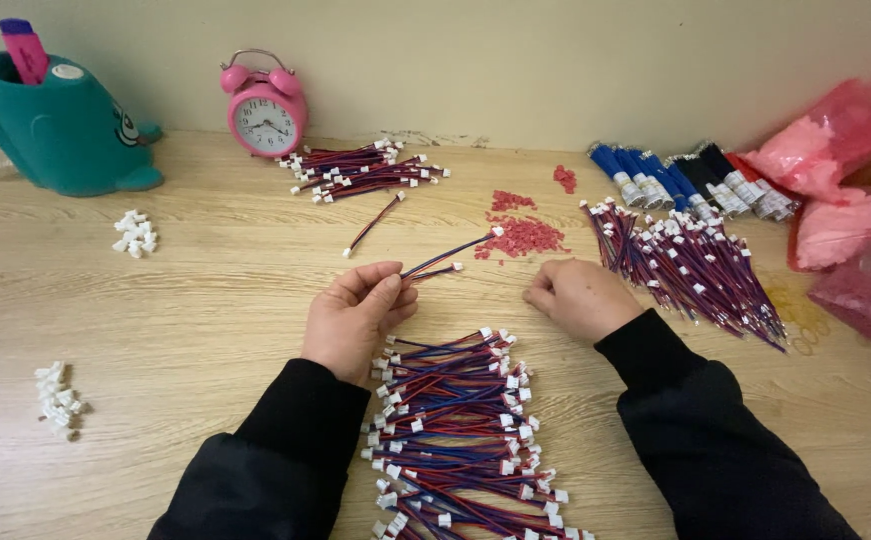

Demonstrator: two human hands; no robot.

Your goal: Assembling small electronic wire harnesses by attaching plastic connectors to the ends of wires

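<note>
Head view: the left hand (354, 318) pinches a short red-and-blue wire lead (448, 256) between thumb and fingertips (388, 290), held just above the wooden table (206, 300). The lead's long axis runs up and to the right from those fingertips, ending in a white plug (497, 231) well beyond them; what looks like a second, shorter lead (440, 270) lies just under it, though the two are hard to separate. The right hand (580, 297) rests curled, knuckles up, to the right of the lead's free end, near it but not touching; whether it holds anything cannot be told. The left hand is the nearer, being the one that grips.

One loose lead (374, 224) lies beyond the left fingers. Three heaps of like leads show: one (461, 430) just below both hands, one (364, 170) far beyond the left fingers, one (691, 265) right of the right hand. Two small piles of white housings (136, 233) sit well left of the left hand. Red bits (522, 236) scatter beyond the right hand. One pink alarm clock (267, 105), one teal holder (56, 125) and pink bags (846, 190) ring the table's edges.
</note>
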